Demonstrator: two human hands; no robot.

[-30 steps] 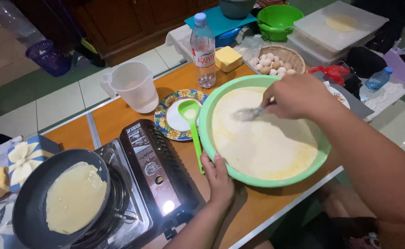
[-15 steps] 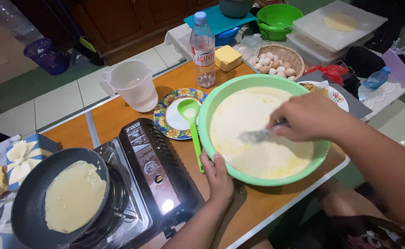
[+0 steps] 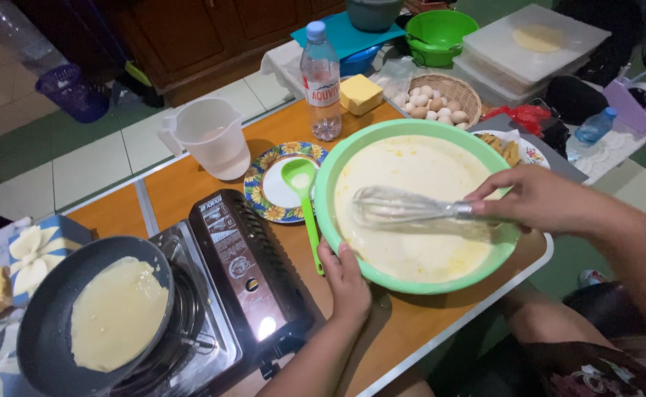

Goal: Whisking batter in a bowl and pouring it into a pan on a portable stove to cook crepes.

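Both forearms are bare, no sleeves, rings or watch showing; dark patterned clothing (image 3: 602,367) sits over the lap.

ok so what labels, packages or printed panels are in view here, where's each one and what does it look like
Water bottle: back of the table, clear, blue cap, white label band.
Stove: front left, black, with a small printed plate on top.
Gift box: far left, blue, cream bow.
Small bottle: far right, blue cap.
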